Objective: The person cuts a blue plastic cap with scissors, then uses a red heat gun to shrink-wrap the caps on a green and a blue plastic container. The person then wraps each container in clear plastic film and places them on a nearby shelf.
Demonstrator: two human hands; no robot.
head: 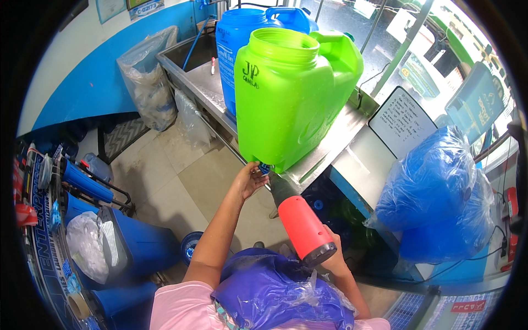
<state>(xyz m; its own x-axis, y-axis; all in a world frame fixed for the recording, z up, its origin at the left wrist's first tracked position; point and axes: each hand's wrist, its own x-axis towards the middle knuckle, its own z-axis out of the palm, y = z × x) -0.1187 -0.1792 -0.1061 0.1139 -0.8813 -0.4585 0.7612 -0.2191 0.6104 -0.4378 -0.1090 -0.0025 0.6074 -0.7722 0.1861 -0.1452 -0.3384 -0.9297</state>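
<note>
A bright green plastic water container [280,103] stands upright with its wide mouth uncapped and handwriting on its side. Low on its near face is a small blue tap [264,167]. My left hand [249,180] has thumb and fingers at this tap, gripping it from the left. In my right hand [333,255] is a red heat gun [304,226] with a black nozzle; its handle is mostly hidden behind the body. The nozzle tip points at the tap from just below right. Behind the green container stands a blue water container [226,62], also uncapped.
Both containers rest on a stainless steel sink counter [317,165]. A whiteboard with writing [402,117] leans at right, near bagged blue containers [429,194]. A plastic bag [152,90] hangs by the wall. Blue bins [140,243] stand at left; a purple apron [276,288] covers my front.
</note>
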